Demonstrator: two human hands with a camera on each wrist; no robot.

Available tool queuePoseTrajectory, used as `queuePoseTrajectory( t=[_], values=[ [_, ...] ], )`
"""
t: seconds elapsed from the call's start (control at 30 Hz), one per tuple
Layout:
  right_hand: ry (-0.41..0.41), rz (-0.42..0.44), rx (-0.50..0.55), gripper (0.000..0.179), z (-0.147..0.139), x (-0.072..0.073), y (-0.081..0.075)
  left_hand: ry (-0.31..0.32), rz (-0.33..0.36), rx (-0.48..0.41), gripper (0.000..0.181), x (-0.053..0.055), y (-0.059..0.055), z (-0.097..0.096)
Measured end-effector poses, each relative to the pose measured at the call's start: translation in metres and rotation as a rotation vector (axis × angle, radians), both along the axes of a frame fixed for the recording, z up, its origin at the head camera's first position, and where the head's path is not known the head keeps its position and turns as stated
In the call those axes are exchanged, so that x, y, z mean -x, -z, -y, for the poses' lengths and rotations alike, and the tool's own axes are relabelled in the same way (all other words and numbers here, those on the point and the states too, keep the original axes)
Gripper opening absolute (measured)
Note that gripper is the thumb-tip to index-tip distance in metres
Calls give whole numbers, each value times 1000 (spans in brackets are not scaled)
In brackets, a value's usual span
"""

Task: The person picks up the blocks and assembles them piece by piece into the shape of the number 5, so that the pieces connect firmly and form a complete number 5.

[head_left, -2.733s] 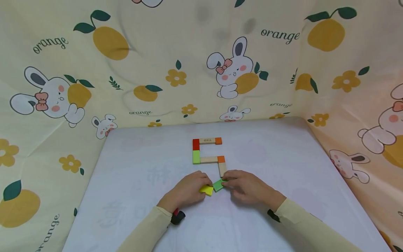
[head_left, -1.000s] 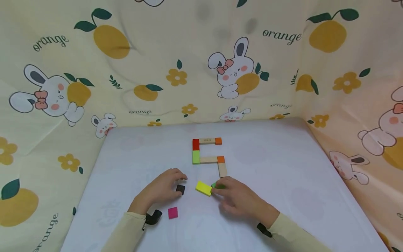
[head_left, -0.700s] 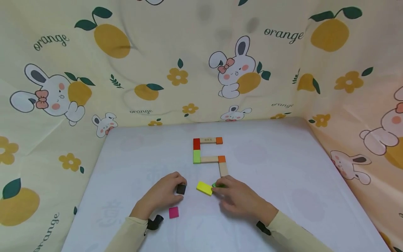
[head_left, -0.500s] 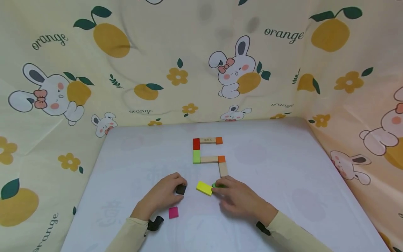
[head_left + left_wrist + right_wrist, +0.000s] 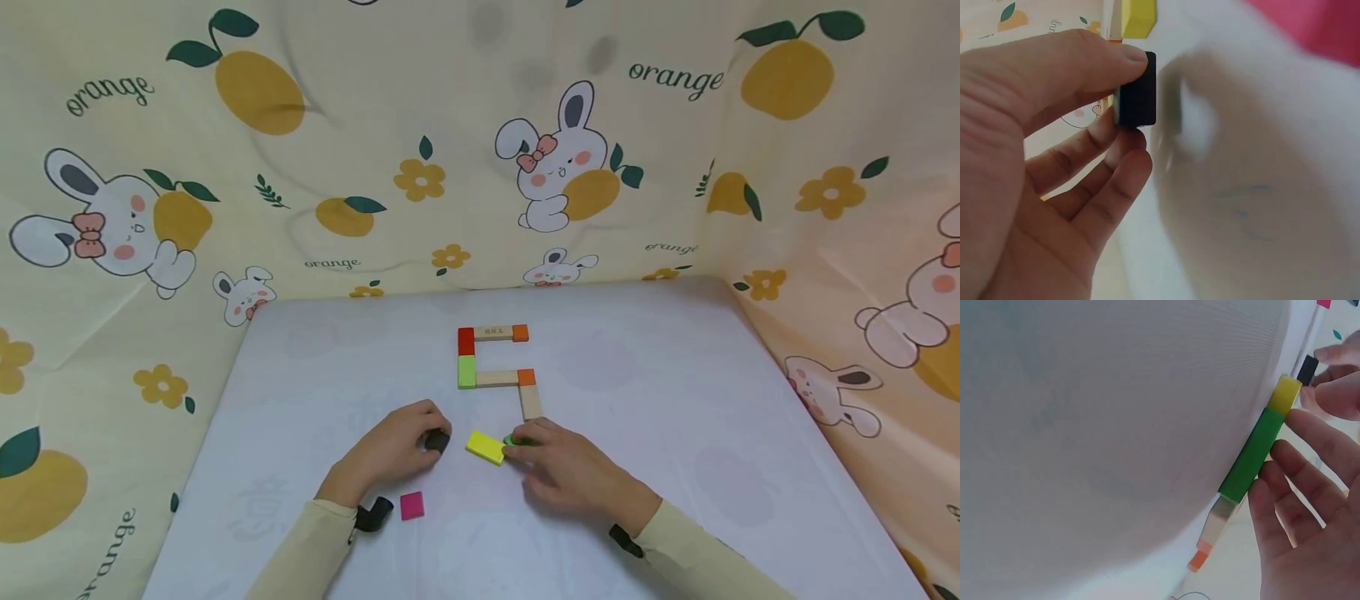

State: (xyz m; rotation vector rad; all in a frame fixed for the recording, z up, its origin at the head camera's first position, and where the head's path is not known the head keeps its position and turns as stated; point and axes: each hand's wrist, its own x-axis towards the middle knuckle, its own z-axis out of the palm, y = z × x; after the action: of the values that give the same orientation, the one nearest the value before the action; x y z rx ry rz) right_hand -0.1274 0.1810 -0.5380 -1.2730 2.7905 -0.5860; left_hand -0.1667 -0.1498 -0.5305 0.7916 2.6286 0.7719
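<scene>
My left hand [image 5: 390, 446] pinches a small black block [image 5: 1139, 92] between thumb and fingers, close over the table in the left wrist view. Just to its right lies a yellow block [image 5: 484, 447], set at a slant. The yellow block's right end meets a green block [image 5: 1252, 453], mostly covered by my right hand [image 5: 577, 475] in the head view. Fingertips of the right hand rest along the green block's side in the right wrist view, its thumb off the block. A pink square block [image 5: 412, 506] lies near my left wrist.
Beyond the hands, a line of flat blocks bends across the white table [image 5: 300, 375]: an orange one [image 5: 521, 333], a red one [image 5: 467, 341], a light green one [image 5: 467, 372] and several plain wooden ones [image 5: 498, 379]. A patterned cloth [image 5: 450, 100] rises behind.
The left hand has let go of the yellow block, moved left to the black block, gripped it and tilted it slightly rightward. The right hand has stayed at the green block.
</scene>
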Motion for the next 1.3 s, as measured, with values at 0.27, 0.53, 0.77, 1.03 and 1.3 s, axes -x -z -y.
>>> queuePoseTrajectory(
  t=[0.27,0.53,0.77,1.03,1.3],
  values=[
    [-5,-19,21,40,-1,0,2,93,-9,13,28,27,-4,-18],
    [-21,-48,26,40,0,0,5,164,26,43,29,37,1,-30],
    [-15,-42,20,42,0,1,5,139,55,41,29,38,6,-33],
    [-8,-18,26,40,-1,1,4,125,61,57,29,35,6,-36],
    [-10,-29,23,40,-1,1,4,133,58,66,29,34,3,-38]
  ],
)
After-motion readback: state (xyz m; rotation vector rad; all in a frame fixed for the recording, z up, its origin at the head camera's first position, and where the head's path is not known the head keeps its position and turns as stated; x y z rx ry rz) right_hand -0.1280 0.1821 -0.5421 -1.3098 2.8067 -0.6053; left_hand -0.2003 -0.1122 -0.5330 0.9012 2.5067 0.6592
